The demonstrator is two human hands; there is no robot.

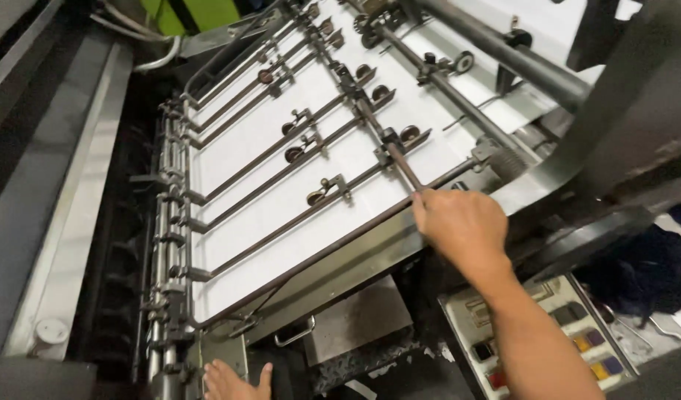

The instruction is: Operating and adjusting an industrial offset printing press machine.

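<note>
Head view: right hand grips cross rod; left hand rests well below.

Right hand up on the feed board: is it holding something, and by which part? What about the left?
The right hand grips the near end of a thin metal rod lying across the white sheet. The left hand rests on the machine frame, holding nothing visible.

Thin dark metal rod slants across white feed board, near end gripped.
</note>
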